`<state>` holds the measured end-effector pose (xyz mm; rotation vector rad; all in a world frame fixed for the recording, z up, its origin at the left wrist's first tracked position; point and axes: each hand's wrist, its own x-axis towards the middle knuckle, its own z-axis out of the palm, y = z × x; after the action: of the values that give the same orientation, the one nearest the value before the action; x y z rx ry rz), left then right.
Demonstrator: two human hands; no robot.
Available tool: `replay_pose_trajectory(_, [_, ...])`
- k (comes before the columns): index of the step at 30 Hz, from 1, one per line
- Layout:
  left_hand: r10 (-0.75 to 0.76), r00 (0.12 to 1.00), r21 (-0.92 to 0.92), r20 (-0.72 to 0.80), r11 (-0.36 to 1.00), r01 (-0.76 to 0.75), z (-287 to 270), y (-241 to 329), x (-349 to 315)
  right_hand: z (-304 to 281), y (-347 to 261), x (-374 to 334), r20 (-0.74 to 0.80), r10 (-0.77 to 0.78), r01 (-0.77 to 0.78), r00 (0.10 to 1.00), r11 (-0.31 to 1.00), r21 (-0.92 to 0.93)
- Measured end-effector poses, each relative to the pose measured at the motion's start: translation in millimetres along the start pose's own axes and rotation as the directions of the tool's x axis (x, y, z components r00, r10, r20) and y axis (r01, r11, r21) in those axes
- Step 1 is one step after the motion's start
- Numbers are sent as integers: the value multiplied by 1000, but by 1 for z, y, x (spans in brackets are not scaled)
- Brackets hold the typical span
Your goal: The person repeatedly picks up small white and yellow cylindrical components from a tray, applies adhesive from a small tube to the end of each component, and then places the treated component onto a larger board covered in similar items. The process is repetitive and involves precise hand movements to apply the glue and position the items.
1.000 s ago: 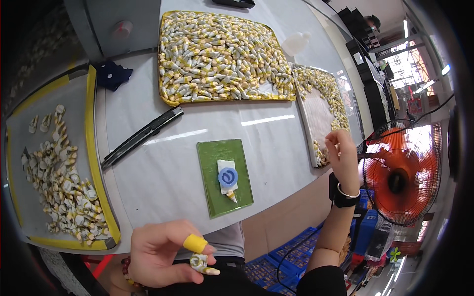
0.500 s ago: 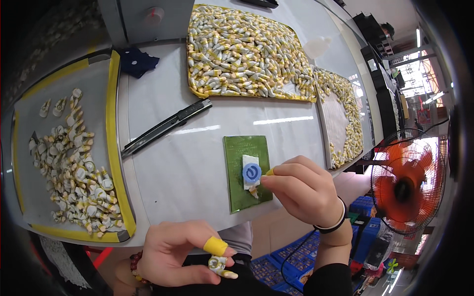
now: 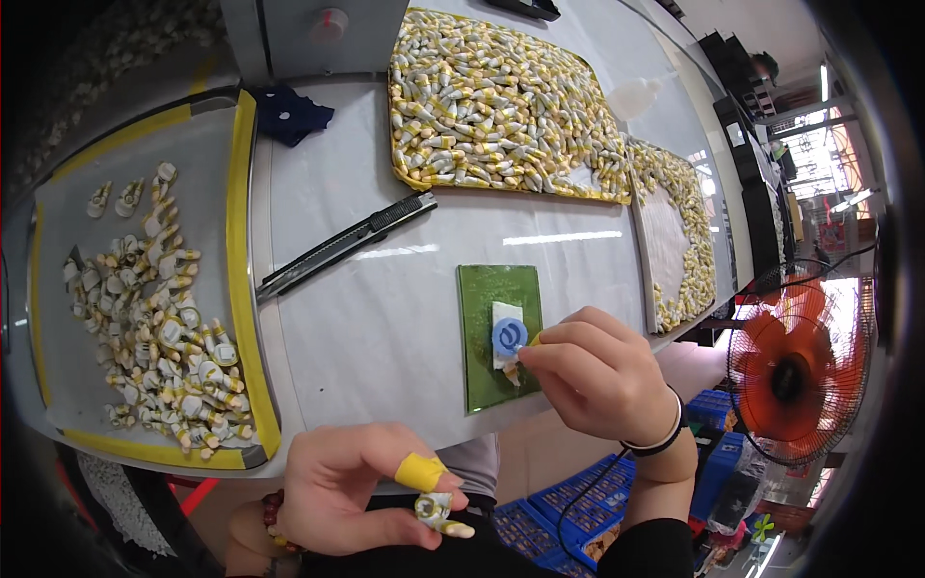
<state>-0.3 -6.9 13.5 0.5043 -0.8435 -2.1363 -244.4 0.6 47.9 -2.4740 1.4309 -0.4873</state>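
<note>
My left hand, with yellow tape on a finger, pinches a small white-and-yellow moulded piece with a hollow and a pale pointed end. Over a green plate my right hand is closed in a pinch, a bit of yellow showing at its fingertips. What those fingertips hold is too small to make out. They are right beside a blue round piece with a ring-shaped groove, which rests on a white pad on the plate.
A yellow-edged tray at left carries several similar pieces. Further back, a large tray and a smaller one are filled with more. A black-handled utility knife lies on the table. An orange fan stands at right.
The table and trays have shifted slightly rightward in view. My right fingertips have come closer to the blue round piece, now at its edge. My left hand keeps its piece.
</note>
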Motion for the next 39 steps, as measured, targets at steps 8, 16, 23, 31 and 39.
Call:
replay_pose_trajectory(8, [326,893,398,309,809,-433,-11,3,6,7,-44,-6,-484,2,199,875,910,364])
replay_pose_trajectory(16, [311,892,530,327,721,-446,-6,3,2,8,-67,-4,-321,227,34,919,768,640])
replay_pose_trajectory(23, [299,875,589,380,652,-478,-4,5,3,6,-65,-3,-231,116,63,966,761,645])
replay_pose_trajectory(31, [412,829,611,380,561,-559,2,9,8,4,-63,4,-173,112,31,979,751,660])
replay_pose_trajectory(39, [382,835,619,396,560,-550,0,10,7,5,-64,2,-206,103,49,973,781,623])
